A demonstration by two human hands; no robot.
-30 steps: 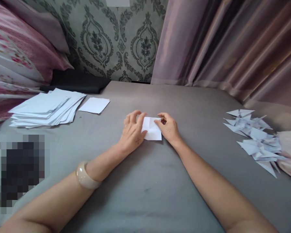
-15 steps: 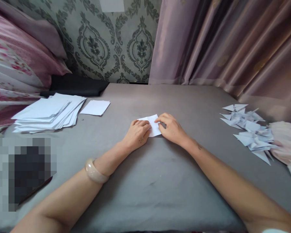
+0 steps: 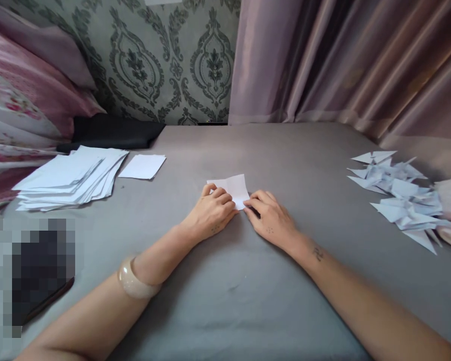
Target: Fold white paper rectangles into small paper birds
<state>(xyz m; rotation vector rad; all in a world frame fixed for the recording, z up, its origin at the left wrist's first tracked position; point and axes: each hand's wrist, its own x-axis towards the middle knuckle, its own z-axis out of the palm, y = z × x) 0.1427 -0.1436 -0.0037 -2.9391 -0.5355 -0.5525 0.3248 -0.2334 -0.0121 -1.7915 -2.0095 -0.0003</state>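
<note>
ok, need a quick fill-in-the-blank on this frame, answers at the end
1. The left hand partly covers the thin white paper sheet.  Grey smooth cloth lies ____ that sheet.
2. The glossy cream bangle circles the ____ arm.
3. The pile of pointed, folded white paper shapes lies toward the person's ____ side.

Missing: under; left; right.

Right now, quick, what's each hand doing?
Left hand: curled over the white paper, grip hidden.
Right hand: at the paper's near right corner; can't tell if pinching.
</note>
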